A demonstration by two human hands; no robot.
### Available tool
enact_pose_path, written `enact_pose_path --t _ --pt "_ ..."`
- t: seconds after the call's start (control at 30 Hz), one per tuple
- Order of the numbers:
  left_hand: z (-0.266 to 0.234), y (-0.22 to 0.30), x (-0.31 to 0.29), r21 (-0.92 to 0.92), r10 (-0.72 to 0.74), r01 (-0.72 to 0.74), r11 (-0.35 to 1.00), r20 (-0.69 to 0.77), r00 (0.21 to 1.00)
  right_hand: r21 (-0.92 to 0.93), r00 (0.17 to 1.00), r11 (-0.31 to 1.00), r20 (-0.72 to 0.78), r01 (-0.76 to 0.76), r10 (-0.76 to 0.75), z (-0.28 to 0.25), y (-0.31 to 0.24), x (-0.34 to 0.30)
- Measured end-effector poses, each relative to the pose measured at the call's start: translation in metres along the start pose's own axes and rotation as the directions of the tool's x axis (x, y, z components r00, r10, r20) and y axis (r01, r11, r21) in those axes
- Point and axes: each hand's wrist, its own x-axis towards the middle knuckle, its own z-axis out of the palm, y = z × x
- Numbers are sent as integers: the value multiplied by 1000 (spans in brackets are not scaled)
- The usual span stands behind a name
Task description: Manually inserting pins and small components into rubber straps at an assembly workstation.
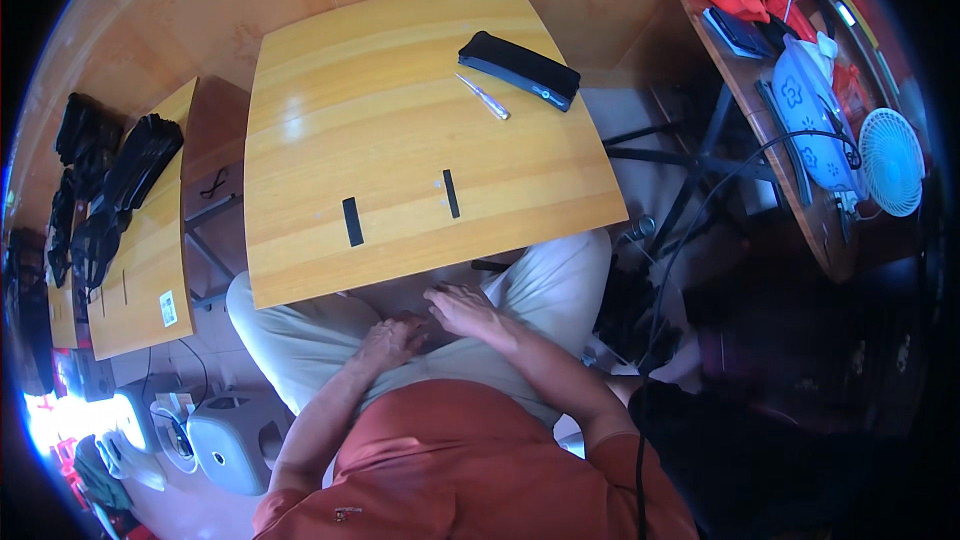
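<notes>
You sit at a wooden bench [400, 90] with both hands in your lap, below its near edge. Your left hand [392, 340] rests loosely curled and empty on your thigh. Your right hand [468, 308] lies flat, fingers spread, touching the left, holding nothing. Far across the bench lie a black case [520, 70] and a small screwdriver [483, 97] beside it.

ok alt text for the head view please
Seen from above, a seated person rests the left hand and right hand in their lap, below the near edge of a wooden table. On the table lie a black case, a small screwdriver and two black strips.
</notes>
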Motion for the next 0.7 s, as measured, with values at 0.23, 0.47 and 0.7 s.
enact_pose_path --t 0.23,0.47,0.7 --pt "8 -9 -1 21 27 -26 999 -40 999 -47 999 998 -43 -31 29 -3 -5 -4" --pt "-3 4 -3 12 -70 69 998 65 995 -41 996 999 -86 -17 13 -4 0 -6" --pt "6 -5 0 -19 -52 53 998 51 997 -65 990 997 -137 -29 20 -12 -1 -10"
